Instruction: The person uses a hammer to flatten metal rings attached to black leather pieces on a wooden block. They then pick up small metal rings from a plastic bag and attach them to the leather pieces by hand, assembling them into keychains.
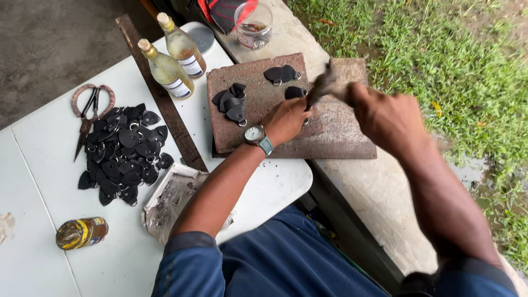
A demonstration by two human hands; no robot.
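Left hand (286, 118) pinches a small black leather piece (295, 92) down on the stone slab (330, 132), while the right hand (385, 115), fingers clenched, grips a blurry hammer (324, 83). More finished pieces (232, 104) sit at 9 o'clock on the slab, with a big pile (124, 154) on the white desk (44, 165).

Both forearms bare; short dark-blue sleeves end above the elbows, the left one with a darker hem band at lower centre of frame. Left hand (286, 118): wrist carries a watch (255, 134) with round pale dial, metal case and teal strap. Right hand (385, 115), right of centre, motion-blurred; no ring or glove discernible.
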